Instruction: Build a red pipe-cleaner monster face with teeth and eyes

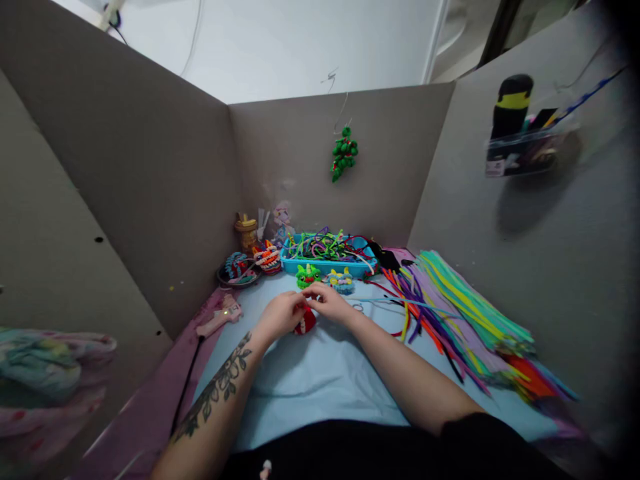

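Observation:
Both of my hands meet over the blue table cover, near a small red fuzzy pipe cleaner piece (309, 322) with a pale twisted strip on it. My left hand (283, 315) has its fingers closed on the upper left of this piece. Pinched together at its top are the fingers of my right hand (327, 303); the exact spot they grip is too small to make out. Just behind my hands sit a green pipe cleaner figure (307, 275) with a red mouth, and a light blue and yellow figure (341, 281).
A blue basket (327, 267) of tangled pipe cleaners stands at the back. Bundles of colored pipe cleaners (460, 307) spread on the right. At left are a dark bowl (239, 280) and a pink glue gun (220, 317) with a black cord. Grey partitions (165, 167) enclose the table.

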Action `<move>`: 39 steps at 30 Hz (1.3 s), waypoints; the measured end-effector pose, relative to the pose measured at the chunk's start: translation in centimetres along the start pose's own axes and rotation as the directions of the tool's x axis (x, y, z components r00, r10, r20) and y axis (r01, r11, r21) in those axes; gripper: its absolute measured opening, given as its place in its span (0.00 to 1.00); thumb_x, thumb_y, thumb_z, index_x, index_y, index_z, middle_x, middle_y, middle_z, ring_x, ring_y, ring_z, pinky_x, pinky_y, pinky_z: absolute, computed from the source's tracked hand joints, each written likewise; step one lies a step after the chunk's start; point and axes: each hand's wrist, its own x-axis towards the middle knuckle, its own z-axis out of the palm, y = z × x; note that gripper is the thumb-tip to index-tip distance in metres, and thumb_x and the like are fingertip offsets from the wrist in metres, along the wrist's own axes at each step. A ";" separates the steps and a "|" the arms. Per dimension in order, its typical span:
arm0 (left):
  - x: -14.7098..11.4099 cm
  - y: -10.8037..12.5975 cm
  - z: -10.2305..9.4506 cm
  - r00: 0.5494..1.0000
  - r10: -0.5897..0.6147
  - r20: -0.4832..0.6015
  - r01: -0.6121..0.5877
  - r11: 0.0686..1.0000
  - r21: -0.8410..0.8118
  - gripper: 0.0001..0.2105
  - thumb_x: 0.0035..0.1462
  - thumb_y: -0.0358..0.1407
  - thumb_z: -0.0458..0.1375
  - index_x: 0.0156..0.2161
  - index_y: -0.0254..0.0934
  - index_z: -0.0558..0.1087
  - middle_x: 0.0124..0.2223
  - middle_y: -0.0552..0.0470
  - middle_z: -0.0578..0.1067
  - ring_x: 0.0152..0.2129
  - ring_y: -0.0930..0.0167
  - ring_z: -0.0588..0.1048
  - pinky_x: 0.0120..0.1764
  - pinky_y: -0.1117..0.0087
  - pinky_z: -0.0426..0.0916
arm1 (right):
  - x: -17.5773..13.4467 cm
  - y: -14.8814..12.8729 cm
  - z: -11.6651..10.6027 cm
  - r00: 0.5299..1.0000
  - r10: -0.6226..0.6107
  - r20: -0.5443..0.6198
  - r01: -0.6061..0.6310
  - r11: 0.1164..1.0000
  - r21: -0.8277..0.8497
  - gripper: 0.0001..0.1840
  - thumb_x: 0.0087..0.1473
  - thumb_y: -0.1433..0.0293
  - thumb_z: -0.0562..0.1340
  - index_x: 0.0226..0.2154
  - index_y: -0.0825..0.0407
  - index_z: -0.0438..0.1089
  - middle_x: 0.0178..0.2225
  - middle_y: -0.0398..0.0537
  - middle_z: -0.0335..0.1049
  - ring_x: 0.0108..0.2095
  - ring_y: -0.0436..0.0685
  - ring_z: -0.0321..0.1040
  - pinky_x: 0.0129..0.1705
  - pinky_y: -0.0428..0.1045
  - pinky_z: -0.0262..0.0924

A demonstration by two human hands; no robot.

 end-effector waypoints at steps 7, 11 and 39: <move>-0.4 0.7 -1.0 0.997 -0.050 0.052 0.049 0.998 0.029 0.09 0.49 0.28 0.52 0.34 0.37 0.74 0.29 0.52 0.76 0.24 0.73 0.71 0.29 0.75 0.62 | 0.2 0.2 0.9 0.995 -0.069 0.070 0.073 0.996 -0.045 0.10 0.47 0.80 0.57 0.30 0.53 0.71 0.30 0.43 0.63 0.33 0.51 0.61 0.37 0.46 0.56; -0.8 0.2 -1.1 0.999 -0.044 0.011 0.043 0.999 0.023 0.08 0.48 0.28 0.53 0.32 0.36 0.73 0.29 0.52 0.75 0.26 0.73 0.70 0.30 0.75 0.61 | 0.2 0.6 0.9 0.995 -0.073 0.067 0.077 0.996 -0.053 0.07 0.48 0.79 0.58 0.28 0.53 0.69 0.29 0.43 0.63 0.34 0.51 0.61 0.39 0.47 0.56; 1.5 -4.1 -0.1 0.986 -0.169 -0.010 0.169 0.979 0.109 0.08 0.47 0.28 0.53 0.28 0.34 0.75 0.28 0.48 0.76 0.26 0.70 0.71 0.31 0.73 0.62 | -0.1 1.1 1.3 0.991 -0.102 0.089 0.102 0.995 -0.002 0.08 0.49 0.80 0.54 0.26 0.53 0.64 0.31 0.44 0.61 0.36 0.53 0.60 0.42 0.49 0.55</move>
